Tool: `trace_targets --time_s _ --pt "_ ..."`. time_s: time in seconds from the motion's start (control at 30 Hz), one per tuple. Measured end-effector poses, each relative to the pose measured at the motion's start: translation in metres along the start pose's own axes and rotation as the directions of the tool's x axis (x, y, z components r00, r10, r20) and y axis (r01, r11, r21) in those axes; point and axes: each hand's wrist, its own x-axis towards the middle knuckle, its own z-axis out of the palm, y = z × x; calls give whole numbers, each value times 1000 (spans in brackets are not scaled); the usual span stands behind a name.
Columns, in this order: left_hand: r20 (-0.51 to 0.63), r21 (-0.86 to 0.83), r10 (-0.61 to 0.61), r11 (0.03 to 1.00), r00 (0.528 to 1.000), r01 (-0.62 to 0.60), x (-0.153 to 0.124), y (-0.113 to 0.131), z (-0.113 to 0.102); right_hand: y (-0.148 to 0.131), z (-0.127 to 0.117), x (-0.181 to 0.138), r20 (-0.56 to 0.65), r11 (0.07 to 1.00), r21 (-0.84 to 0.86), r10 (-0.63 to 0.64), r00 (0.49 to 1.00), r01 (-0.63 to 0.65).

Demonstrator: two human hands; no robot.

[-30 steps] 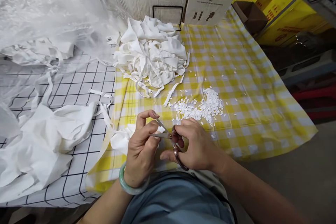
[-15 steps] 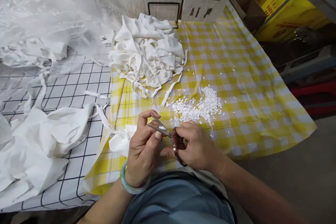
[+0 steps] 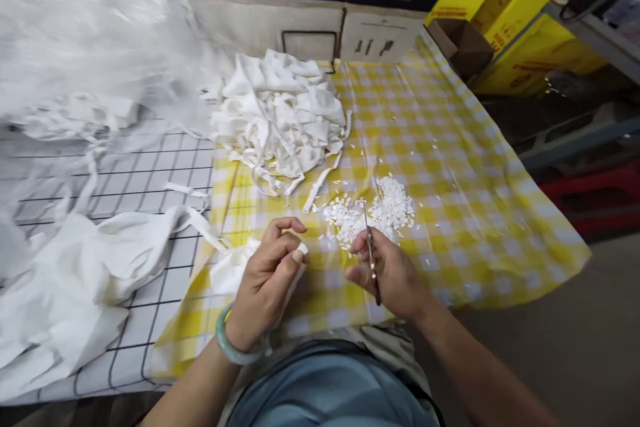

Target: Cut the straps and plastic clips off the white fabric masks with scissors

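Observation:
My right hand (image 3: 387, 273) holds a small pair of scissors (image 3: 371, 255), blades pointing away from me toward a heap of tiny white cut bits (image 3: 373, 212) on the yellow checked cloth (image 3: 450, 167). My left hand (image 3: 267, 280), with a green bangle at the wrist, pinches a white strip (image 3: 301, 250) that runs down to a white fabric piece (image 3: 227, 270) beside it. The two hands are apart, a hand's width between them.
A pile of white fabric strips (image 3: 283, 117) lies at the back of the cloth. More white fabric (image 3: 75, 280) and clear plastic sheeting (image 3: 75, 33) cover the black-grid cloth at left. Cardboard boxes (image 3: 310, 0) stand behind, yellow boxes (image 3: 530, 20) at right.
The scissors were cutting at the strip held by my left hand. Now my right hand has drawn away to the right and turned the blades forward; the view shifted slightly.

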Motion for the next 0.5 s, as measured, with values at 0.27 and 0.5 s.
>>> trace_targets --time_s 0.27,0.5 --pt "64 500 -7 866 998 -26 -61 -14 -72 -40 98 19 233 897 -50 -418 878 440" --pt "-295 420 307 892 905 -165 76 65 -104 -150 33 123 -212 761 188 -586 782 621"
